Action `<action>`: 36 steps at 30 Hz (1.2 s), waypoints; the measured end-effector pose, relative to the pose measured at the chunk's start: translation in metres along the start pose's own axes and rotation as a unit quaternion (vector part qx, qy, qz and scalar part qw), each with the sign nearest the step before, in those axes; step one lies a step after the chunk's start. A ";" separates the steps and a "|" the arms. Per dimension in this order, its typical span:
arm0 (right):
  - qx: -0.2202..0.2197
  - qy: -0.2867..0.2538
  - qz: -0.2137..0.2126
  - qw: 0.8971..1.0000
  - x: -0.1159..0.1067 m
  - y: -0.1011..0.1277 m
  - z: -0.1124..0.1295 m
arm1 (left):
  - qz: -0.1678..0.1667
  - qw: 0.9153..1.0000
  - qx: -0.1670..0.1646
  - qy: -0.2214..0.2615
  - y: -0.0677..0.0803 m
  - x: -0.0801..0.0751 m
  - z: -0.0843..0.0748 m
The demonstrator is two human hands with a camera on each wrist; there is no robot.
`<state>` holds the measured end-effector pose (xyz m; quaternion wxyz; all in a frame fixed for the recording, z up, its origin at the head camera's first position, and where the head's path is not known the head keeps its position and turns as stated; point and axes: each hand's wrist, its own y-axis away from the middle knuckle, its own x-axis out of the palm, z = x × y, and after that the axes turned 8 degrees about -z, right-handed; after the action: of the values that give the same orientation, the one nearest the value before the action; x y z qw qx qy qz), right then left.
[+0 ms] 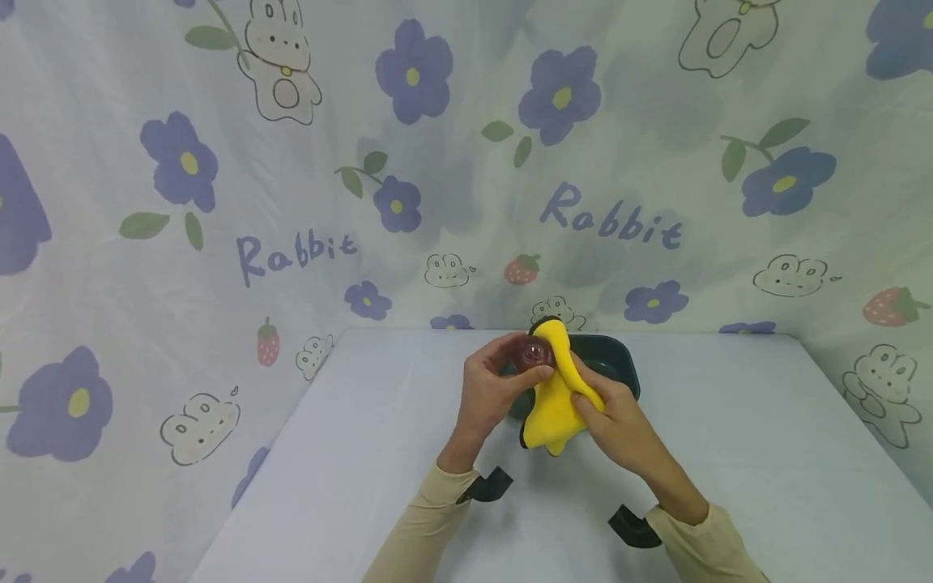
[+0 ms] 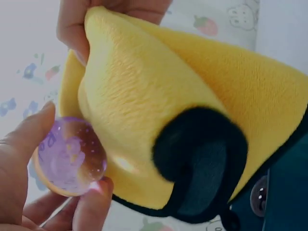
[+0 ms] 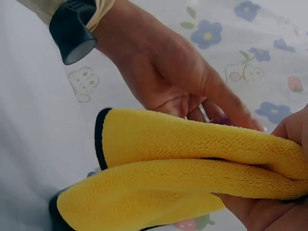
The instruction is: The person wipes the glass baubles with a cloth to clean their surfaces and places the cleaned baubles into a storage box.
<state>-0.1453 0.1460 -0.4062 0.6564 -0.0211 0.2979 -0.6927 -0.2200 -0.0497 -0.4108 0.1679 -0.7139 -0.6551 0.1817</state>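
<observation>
Setting: a pale table [image 1: 729,453] seen from above by the head camera, backed by a hanging sheet [image 1: 219,162] printed with purple flowers, strawberries, cartoon rabbits and the word "Rabbit".

Left hand: the left hand [image 1: 490,390] is raised above the far middle of the table, fingers and thumb curled round a small clear ball [image 1: 533,353]. In the left wrist view the ball [image 2: 71,155] shows purple-tinted and see-through, pinched between thumb and fingertips.

Ball: it sits in the left hand's fingertips, touching the yellow cloth on its right side. It is off the table.

Right hand: the right hand [image 1: 619,421] grasps a yellow cloth [image 1: 557,397], fingers folded round its middle. In the right wrist view the cloth [image 3: 192,168] lies doubled over in two thick layers, with the fingers closed beneath it.

Cloth: fluffy yellow fabric with a black edge binding. Its upper end is pressed against the ball; its lower end hangs down towards the table. In the left wrist view the cloth [image 2: 168,96] fills most of the picture, with a rounded black-edged corner turned towards the camera.

Dark container: a dark green tub [image 1: 615,360] stands on the table just behind the hands, partly hidden by the cloth and the right hand.

Sleeves: both forearms wear beige sleeves [image 1: 423,534], each with a black device at the wrist [image 1: 487,486].
</observation>
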 end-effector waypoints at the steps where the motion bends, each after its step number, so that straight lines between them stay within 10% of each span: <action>1: 0.000 0.003 -0.001 1.000 0.000 0.000 0.000 | 0.002 1.000 -0.008 -0.002 0.000 -0.001 0.000; 16: -0.054 0.034 -0.027 0.998 0.000 0.004 0.006 | 0.051 0.993 -0.041 -0.100 -0.001 -0.007 0.001; 36: -0.081 0.001 0.004 0.997 -0.013 -0.005 -0.011 | 0.131 0.990 0.001 -0.050 0.008 -0.001 -0.015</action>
<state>-0.1526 0.1622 -0.4082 0.6552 -0.0724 0.3539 -0.6635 -0.2062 -0.0516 -0.4010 0.1103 -0.7835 -0.5634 0.2378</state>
